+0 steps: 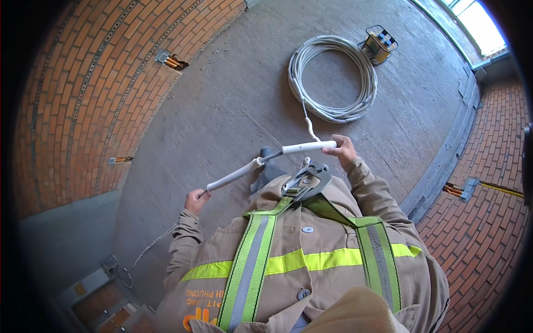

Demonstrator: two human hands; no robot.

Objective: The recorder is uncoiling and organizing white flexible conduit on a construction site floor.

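Overhead, in the head view, a white corrugated conduit [261, 161] is held across the chest, running from about eight o'clock up to two o'clock. The left hand [195, 200] is clenched around its lower end; the right hand [342, 151] is closed around its upper end. At the conduit's middle a bare gap is seen, where a grey cable [270, 157] shows between two sleeved lengths. From near the right hand a white cable [307, 119] is led up to a coil [333, 77] lying on the concrete floor [233, 94] at twelve o'clock, with a yellow box [379, 43] just beside it at one o'clock. Judged from this, part of the cable is already sleeved, while most of it is left in the coil. A harness clip [304, 182] hangs just below the conduit. Brick walls [83, 94] are seen at nine and four o'clock
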